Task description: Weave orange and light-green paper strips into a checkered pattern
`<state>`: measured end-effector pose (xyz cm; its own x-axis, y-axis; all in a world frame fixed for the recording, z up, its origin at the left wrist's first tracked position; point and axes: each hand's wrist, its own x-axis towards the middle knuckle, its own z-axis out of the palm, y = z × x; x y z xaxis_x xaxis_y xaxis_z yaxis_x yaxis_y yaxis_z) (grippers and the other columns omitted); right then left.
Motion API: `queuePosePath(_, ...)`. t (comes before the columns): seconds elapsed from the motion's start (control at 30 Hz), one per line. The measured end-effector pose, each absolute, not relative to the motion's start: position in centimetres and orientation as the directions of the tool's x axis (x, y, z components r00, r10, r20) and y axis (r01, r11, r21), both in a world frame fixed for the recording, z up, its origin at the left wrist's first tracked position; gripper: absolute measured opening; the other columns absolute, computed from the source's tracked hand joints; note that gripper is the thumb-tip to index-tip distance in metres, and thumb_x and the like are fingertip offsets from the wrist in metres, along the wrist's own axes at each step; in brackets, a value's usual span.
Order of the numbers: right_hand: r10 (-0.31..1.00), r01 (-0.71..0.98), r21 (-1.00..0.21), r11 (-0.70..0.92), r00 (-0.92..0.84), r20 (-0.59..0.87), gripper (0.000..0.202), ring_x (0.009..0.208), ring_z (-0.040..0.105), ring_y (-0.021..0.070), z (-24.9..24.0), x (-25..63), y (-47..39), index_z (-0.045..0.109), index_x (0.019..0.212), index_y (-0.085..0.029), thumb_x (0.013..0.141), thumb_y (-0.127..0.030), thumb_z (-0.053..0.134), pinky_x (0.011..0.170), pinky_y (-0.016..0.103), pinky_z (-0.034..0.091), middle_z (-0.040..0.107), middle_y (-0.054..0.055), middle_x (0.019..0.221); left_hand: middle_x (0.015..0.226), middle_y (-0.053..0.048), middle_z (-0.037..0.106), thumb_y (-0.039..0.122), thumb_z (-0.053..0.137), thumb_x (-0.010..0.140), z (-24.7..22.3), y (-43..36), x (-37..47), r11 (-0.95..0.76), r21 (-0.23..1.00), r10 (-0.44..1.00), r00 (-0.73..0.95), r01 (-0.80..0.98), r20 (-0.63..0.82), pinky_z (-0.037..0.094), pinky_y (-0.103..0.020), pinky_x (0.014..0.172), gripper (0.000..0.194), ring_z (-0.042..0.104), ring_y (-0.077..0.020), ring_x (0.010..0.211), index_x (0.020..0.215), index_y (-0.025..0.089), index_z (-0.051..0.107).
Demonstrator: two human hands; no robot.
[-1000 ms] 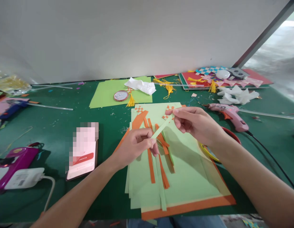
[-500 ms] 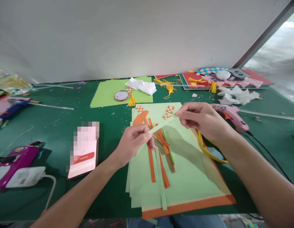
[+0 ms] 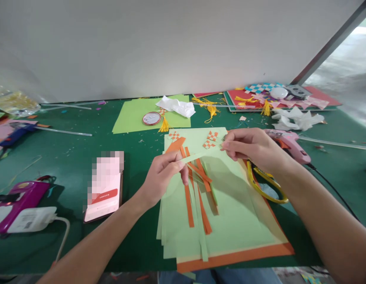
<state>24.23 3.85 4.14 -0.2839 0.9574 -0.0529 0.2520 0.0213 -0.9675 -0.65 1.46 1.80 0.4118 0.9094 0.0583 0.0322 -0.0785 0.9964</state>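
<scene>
While the strip (image 3: pixel 197 156) spans between the hands above the paper (image 3: pixel 236 225), its long axis slants away rightward. I see the left hand (image 3: pixel 163 173) pinching its nearer end, the right hand (image 3: pixel 254 146), well apart, pinching the farther. Far left, a clear bag (image 3: pixel 15 101) holds yellow contents I can't identify.

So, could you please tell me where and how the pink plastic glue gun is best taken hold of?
I'd take the pink plastic glue gun around its handle, coming from above and the near right. It seems to lie on its side, with the handle angled that way, away from the orange trigger. The black cord leaves the handle's end, so best stay just above it.
</scene>
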Motion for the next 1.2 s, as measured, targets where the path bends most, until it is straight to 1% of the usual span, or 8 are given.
queuePosePath(0.23, 0.951, 0.299, -0.95, 0.093, -0.31, -0.005, 0.036, 0.052, 0.043, 0.0138, 4.6, 24.1, 3.6, 0.058, 0.056, -0.023, 0.084, -0.044, 0.066, 0.051, 0.032, 0.029, 0.055, 0.002, 0.057, 0.057, 0.002, 0.06, 0.018, 0.043, 0.09, 1.7, 1.5, -0.7, -0.078, 0.997, 0.909, 0.41, -0.026, 0.082, 0.043, -0.028, 0.063, 0.028, 0.055, -0.0129, 0.056, 0.062, 0.02, 0.044)
queuePosePath(0.33, 0.955, 0.403, -0.909, 0.109, -0.295, -0.016, 0.029, 0.065, 0.057, 0.0172, 4.3, 24.3, 4.0, 0.071, 0.073, -0.022, 0.082, -0.049, 0.066, 0.056, 0.031, 0.039, 0.069, 0.005, 0.079, 0.058, 0.002, 0.06, 0.017, 0.043, 0.089, 1.9, 1.3, -0.6, -0.185, 0.973, 0.895, 0.433, 0.138, 0.109, 0.04, -0.026, 0.06, 0.028, 0.053, -0.0116, 0.056, 0.062, 0.019, 0.047)
queuePosePath(0.47, 0.923, 0.477, -0.822, 0.31, -0.36, 0.139, 0.032, 0.104, 0.062, 0.0243, 3.4, 23.5, 3.9, 0.073, 0.104, -0.027, 0.08, -0.047, 0.069, 0.086, 0.035, 0.047, 0.069, 0.005, 0.114, 0.058, 0.003, 0.057, 0.018, 0.047, 0.088, 2.0, 0.8, -0.3, -0.346, 0.879, 0.825, 0.553, 0.329, 0.117, 0.036, -0.022, 0.055, 0.026, 0.048, -0.0088, 0.052, 0.063, 0.017, 0.053)
queuePosePath(0.53, 0.856, 0.468, -0.778, 0.419, -0.489, 0.168, 0.03, 0.107, 0.061, 0.0241, 3.0, 22.7, 3.5, 0.073, 0.103, -0.027, 0.079, -0.045, 0.072, 0.093, 0.036, 0.045, 0.07, 0.004, 0.112, 0.055, 0.004, 0.054, 0.02, 0.046, 0.089, 1.9, 0.7, -0.1, -0.384, 0.847, 0.803, 0.586, 0.368, 0.109, 0.035, -0.022, 0.053, 0.027, 0.045, -0.0082, 0.05, 0.063, 0.017, 0.054)
queuePosePath(0.67, 0.749, 0.401, -0.773, 0.492, -0.648, 0.14, 0.011, 0.091, 0.063, 0.0195, 2.9, 21.4, 2.6, 0.072, 0.082, -0.023, 0.086, -0.031, 0.066, 0.088, 0.034, 0.046, 0.071, 0.003, 0.089, 0.056, 0.005, 0.051, 0.02, 0.047, 0.089, 1.8, 0.6, 0.0, -0.44, 0.805, 0.79, 0.598, 0.398, 0.136, 0.035, -0.021, 0.052, 0.026, 0.044, -0.0077, 0.049, 0.063, 0.017, 0.052)
queuePosePath(0.8, 0.768, 0.404, -0.814, 0.417, -0.636, 0.077, 0.016, 0.076, 0.061, 0.0161, 3.1, 21.3, 2.4, 0.07, 0.074, -0.019, 0.086, -0.028, 0.065, 0.078, 0.031, 0.046, 0.068, 0.002, 0.079, 0.059, 0.005, 0.052, 0.02, 0.048, 0.09, 1.5, 0.7, -0.1, -0.513, 0.761, 0.772, 0.601, 0.396, 0.207, 0.036, -0.019, 0.055, 0.023, 0.046, -0.0073, 0.053, 0.068, 0.017, 0.051)
queuePosePath(1.07, 0.785, 0.407, -0.824, 0.394, -0.615, 0.072, 0.016, 0.071, 0.058, 0.0141, 3.3, 21.0, 2.3, 0.069, 0.07, -0.019, 0.085, -0.025, 0.067, 0.071, 0.028, 0.044, 0.066, 0.001, 0.075, 0.06, 0.005, 0.051, 0.018, 0.051, 0.09, 1.1, 0.5, -0.1, -0.609, 0.693, 0.738, 0.594, 0.385, 0.319, 0.037, -0.019, 0.055, 0.022, 0.045, -0.0069, 0.053, 0.069, 0.017, 0.049)
queuePosePath(1.2, 0.784, 0.393, -0.826, 0.405, -0.613, 0.092, 0.01, 0.07, 0.058, 0.0138, 3.3, 21.4, 2.5, 0.074, 0.079, -0.02, 0.083, -0.027, 0.069, 0.072, 0.029, 0.045, 0.069, 0.001, 0.078, 0.058, 0.005, 0.05, 0.015, 0.051, 0.089, 1.0, 0.5, 0.0, -0.678, 0.64, 0.697, 0.592, 0.362, 0.404, 0.036, -0.021, 0.054, 0.023, 0.043, -0.0072, 0.052, 0.067, 0.018, 0.048)
